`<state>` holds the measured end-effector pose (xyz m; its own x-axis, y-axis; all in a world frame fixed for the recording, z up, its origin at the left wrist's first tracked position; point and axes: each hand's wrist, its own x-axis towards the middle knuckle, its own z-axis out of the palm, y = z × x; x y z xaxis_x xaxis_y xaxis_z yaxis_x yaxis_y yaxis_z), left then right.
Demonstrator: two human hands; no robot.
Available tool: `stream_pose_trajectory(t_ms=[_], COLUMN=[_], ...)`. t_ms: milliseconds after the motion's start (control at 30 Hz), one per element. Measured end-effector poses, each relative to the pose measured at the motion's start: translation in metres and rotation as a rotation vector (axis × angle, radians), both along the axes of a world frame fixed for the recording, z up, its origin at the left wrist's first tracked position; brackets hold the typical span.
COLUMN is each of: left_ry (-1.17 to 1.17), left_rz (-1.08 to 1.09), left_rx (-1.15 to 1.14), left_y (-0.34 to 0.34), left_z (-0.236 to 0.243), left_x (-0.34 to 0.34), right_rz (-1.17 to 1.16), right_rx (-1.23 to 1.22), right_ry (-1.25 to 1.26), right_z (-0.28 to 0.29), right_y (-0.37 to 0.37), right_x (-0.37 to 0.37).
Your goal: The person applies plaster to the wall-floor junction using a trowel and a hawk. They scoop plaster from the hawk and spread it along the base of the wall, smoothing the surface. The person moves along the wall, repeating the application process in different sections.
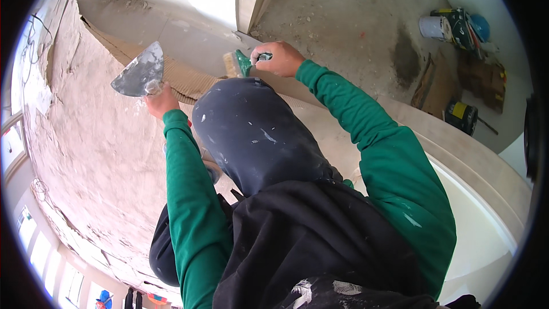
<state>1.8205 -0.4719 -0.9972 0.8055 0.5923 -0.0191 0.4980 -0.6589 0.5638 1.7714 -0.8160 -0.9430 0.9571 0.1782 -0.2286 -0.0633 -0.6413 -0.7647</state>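
Note:
My left hand point(163, 102) is closed around the handle of a broad, fan-shaped scraper point(140, 71), its metal blade tilted up and smeared with pale plaster. In my right hand point(278, 59) is a brush point(242, 64) with a green body and pale bristles, its bristles pointing left, low over the floor strip in front of my knee. Between the two tools, a curled edge of corrugated cardboard point(186, 82) lifts from the floor. My bent knee point(251, 114), in dark, paint-flecked trousers, hides part of the floor.
Brown protective sheeting point(91, 137) covers the floor at left, wrinkled and torn. A door frame point(245, 0) stands ahead. Beyond the threshold at right are a white bucket point(433, 27), a black bucket point(461, 117) and cardboard pieces point(481, 83). Loose cables point(34, 51) lie far left.

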Motion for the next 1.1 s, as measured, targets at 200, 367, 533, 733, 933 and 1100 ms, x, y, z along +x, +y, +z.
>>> stream_pose_trajectory(t_ms=[200, 367, 533, 733, 933, 1100], left_ry=[0.015, -0.004, -0.126, -0.32, -0.388, -0.084], left_rz=[-0.029, 0.02, 0.079, -0.045, -0.353, -0.391], left_rx=[0.062, -0.022, -0.375, -0.442, 0.208, -0.172], left_y=[0.016, -0.004, -0.008, -0.02, 0.066, 0.079], left_z=[-0.009, -0.015, 0.017, 0.058, 0.192, 0.302], left_x=[-0.013, -0.01, -0.01, -0.019, -0.073, -0.128], right_rz=[-0.015, -0.214, -0.042, 0.248, 0.453, 0.153], right_rx=[-0.741, -0.05, -0.109, -0.127, 0.084, 0.198], right_ry=[-0.064, -0.006, -0.214, -0.217, -0.186, -0.067], right_z=[0.014, 0.044, 0.028, -0.025, -0.069, -0.101], right_y=[-0.097, -0.08, -0.027, -0.082, -0.143, -0.074], right_x=[-0.004, -0.01, 0.007, 0.017, -0.007, -0.003])
